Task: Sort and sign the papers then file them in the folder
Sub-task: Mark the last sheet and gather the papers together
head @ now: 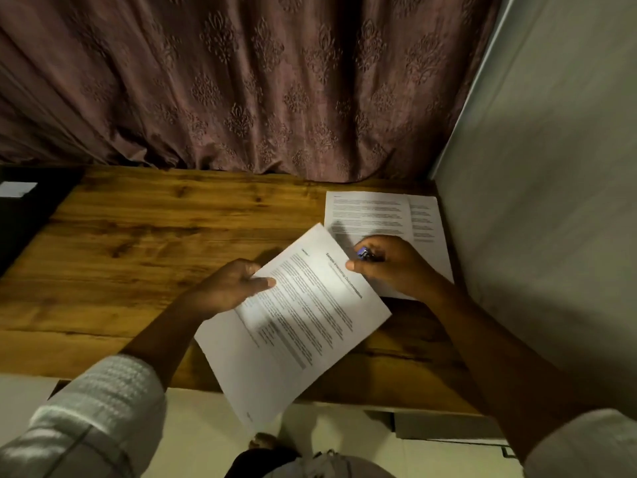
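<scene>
Head view: I see the left hand (238,288) grip pinching the printed sheet (296,315) over the worktop (155,236), right hand (389,267) grip holding a pen (365,253) at its top edge, other papers (379,212) flat behind.

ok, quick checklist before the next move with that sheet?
1. Grip on sheet: ok, left hand grips its side, right hand pinches its top.
2. Is the pen in the right hand: ok.
3. Is the pen tip out: cannot tell.
4. Bare table left of the stack for signing: ok.
5. Has the sheet been signed: cannot tell, print blurred.
6. Is the folder open: cannot tell, dark at the left edge.
</scene>
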